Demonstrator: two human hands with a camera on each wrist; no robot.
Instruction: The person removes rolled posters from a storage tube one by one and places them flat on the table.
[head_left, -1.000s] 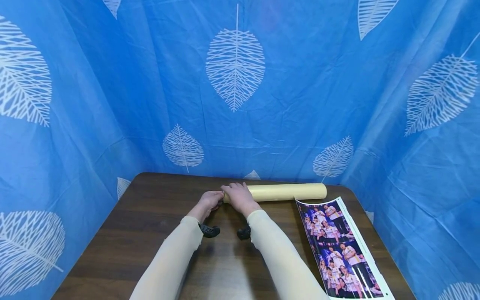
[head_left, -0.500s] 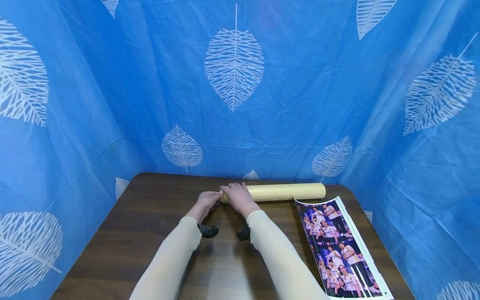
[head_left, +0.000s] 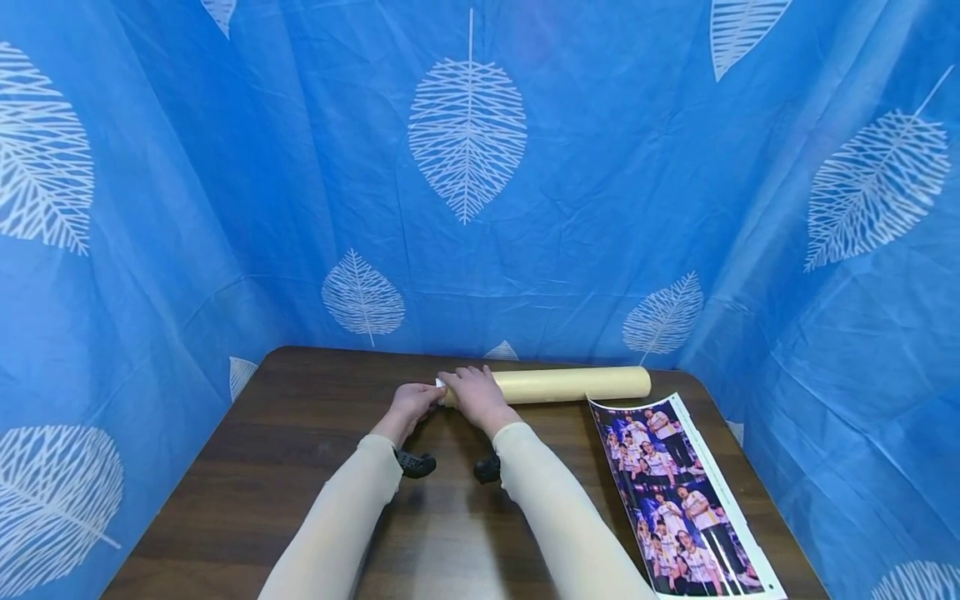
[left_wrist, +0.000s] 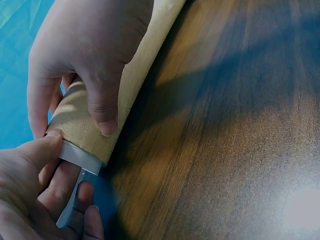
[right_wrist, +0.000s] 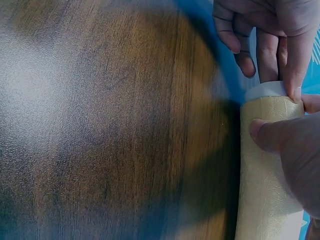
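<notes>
A long pale-gold tube (head_left: pixel 573 384) with a crinkled surface lies along the back of the table. My right hand (head_left: pixel 476 396) grips it near its left end, thumb on the near side and fingers over the far side. From that end sticks out a short white rolled edge (left_wrist: pixel 80 157), which looks like paper. My left hand (head_left: pixel 411 408) pinches this edge, thumb outside and some fingers inside the opening; the remaining fingers hang loosely curled. How far the white roll reaches inside the tube is hidden.
A glossy printed sheet (head_left: pixel 678 492) with group photos lies at the right of the dark wood table (head_left: pixel 247 492), its far left corner curling up by the tube. Blue leaf-patterned cloth (head_left: pixel 555 208) hangs behind and at both sides. Black wrist-camera mounts (head_left: pixel 416 464) sit under the wrists.
My left hand has shifted slightly left, and a little white edge now shows between the hands. My right hand and the tube stay nearly in place.
</notes>
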